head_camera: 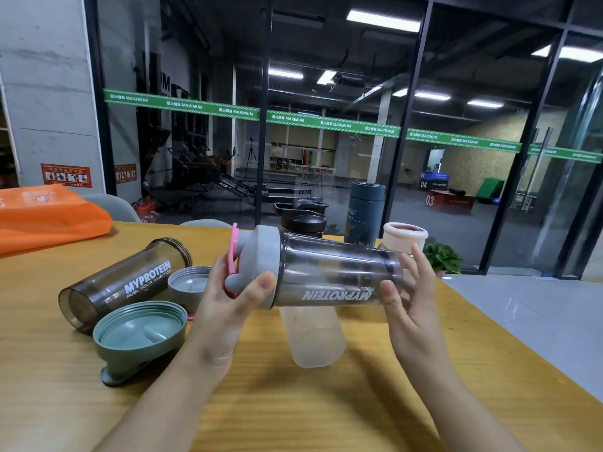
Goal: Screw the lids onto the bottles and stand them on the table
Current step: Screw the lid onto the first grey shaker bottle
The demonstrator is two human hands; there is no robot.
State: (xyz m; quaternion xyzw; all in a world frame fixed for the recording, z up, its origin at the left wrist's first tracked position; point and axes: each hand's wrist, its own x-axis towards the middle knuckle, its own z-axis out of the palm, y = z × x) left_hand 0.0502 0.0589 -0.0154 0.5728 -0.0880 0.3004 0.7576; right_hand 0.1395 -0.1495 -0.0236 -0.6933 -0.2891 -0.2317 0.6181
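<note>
I sit at a wooden table point(326, 419) facing a glass wall point(326, 93) with a green stripe point(332, 123) (gym beyond, ceiling lights point(383, 19) on); concrete pillar point(45, 93) left, pale floor point(538, 308) right.

Glossy smoky plastic bottle point(339, 272), matt grey lid point(262, 256); wood-grain table point(293, 402).
</note>
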